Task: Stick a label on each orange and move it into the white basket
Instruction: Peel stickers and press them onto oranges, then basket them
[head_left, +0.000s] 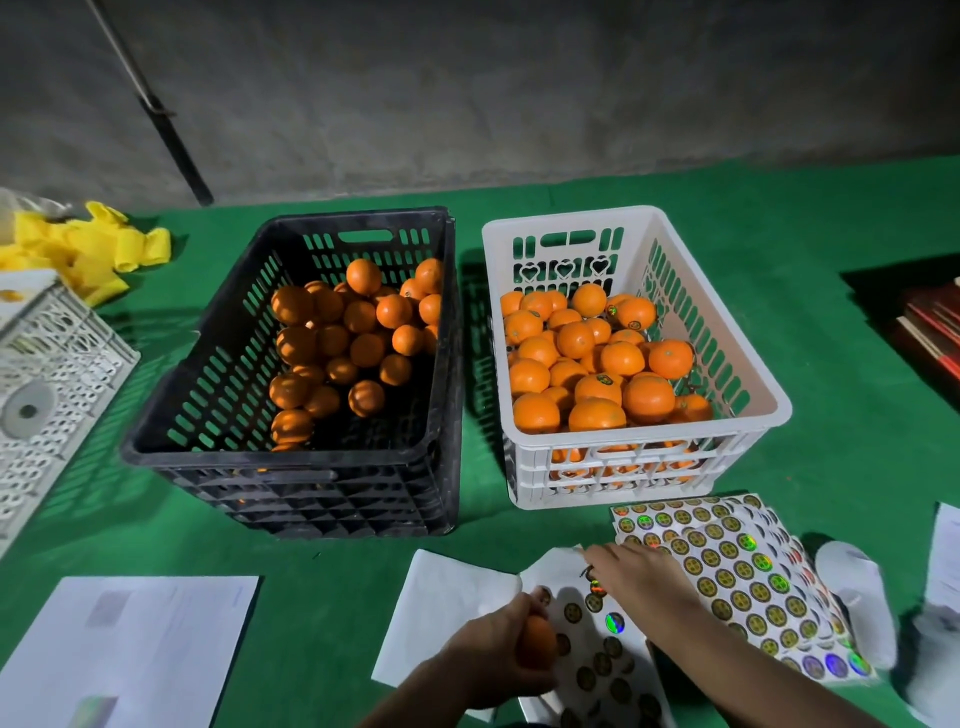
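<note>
1. Green cloth covers the surface (831, 364); behind it stands a bare grey wall (467, 93) with a dark pole (171, 135) leaning against it.
2. Black crate (291, 452), left of centre: partly filled with unlabelled oranges (358, 332), heaped toward its right and far side.
3. White basket (649, 447), just beside the black crate on its right: well filled with oranges (587, 364); round labels are visible on several of them.
4. Left hand (498, 660), near edge of the view: fingers curled round one orange (536, 642), held above a partly used sticker sheet (597, 649).
5. Right hand (644, 577): palm down on the sticker sheets, fingertips at a holographic label (597, 587) on the partly used sheet. Whether the fingers pinch the label or merely touch it cannot be determined.
6. Full sticker sheets (753, 582), fanned out on the right in front of the white basket: rows of round dark-and-gold labels, some holographic.
7. White backing paper (441, 613) lies under and left of the used sheet.
8. Other items: white paper sheet (130, 649) at near left; white perforated crate (52, 395) at far left, tilted; yellow crumpled material (88, 249) behind it; red and dark books (930, 332) at the right edge; white papers (940, 571) at near right, blurred.
</note>
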